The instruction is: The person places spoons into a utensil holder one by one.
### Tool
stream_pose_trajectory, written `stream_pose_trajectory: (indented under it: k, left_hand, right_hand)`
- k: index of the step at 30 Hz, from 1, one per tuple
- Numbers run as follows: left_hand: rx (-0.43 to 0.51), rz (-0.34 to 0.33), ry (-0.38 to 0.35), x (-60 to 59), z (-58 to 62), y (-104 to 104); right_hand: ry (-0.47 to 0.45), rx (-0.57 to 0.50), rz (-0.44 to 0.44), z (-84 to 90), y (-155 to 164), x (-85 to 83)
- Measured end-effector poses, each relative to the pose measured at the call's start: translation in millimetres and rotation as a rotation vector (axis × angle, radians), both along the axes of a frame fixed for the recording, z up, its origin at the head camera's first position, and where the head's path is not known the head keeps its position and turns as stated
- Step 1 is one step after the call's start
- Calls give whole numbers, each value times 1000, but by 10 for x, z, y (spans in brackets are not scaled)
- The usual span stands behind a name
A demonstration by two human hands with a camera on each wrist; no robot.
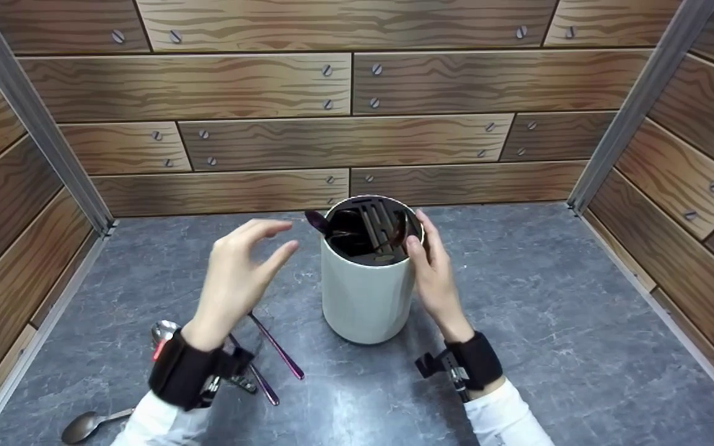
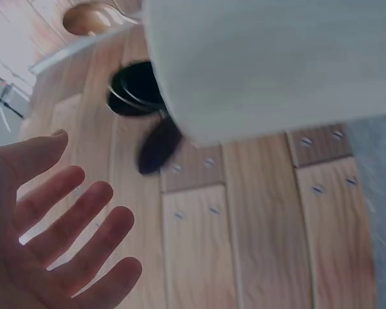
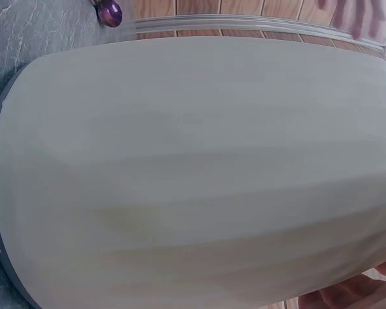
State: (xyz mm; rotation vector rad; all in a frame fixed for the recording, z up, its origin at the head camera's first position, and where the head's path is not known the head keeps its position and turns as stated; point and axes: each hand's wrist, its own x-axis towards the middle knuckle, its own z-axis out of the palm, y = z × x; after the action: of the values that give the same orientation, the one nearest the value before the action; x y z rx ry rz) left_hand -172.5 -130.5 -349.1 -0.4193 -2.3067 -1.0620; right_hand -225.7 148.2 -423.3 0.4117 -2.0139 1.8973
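Your left hand (image 1: 239, 272) hovers just left of the white utensil holder (image 1: 366, 297), wrist bent, fingers relaxed and spread, gripping nothing. Your right hand (image 1: 434, 272) rests against the holder's right side, fingers extended up to the rim, thumb at the rim edge; light contact, not a curled grip. The holder stands upright mid-counter (image 1: 549, 334), toward the back wall, with a dark spoon (image 1: 318, 222) poking out on its left. Purple-handled utensils (image 1: 276, 356) and a silver spoon (image 1: 87, 424) lie near the counter's front-left corner.
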Motion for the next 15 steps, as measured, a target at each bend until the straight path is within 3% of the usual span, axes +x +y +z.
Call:
stream_pose_trajectory:
  k: [6,15]
  left_hand:
    - [-15,87,-73,-7,-245,-220]
    - [-113,244,-260,-13,-600,-394]
  right_hand:
    - [0,-17,11,-2,1,2]
    - [-8,-26,12,11,-10,7]
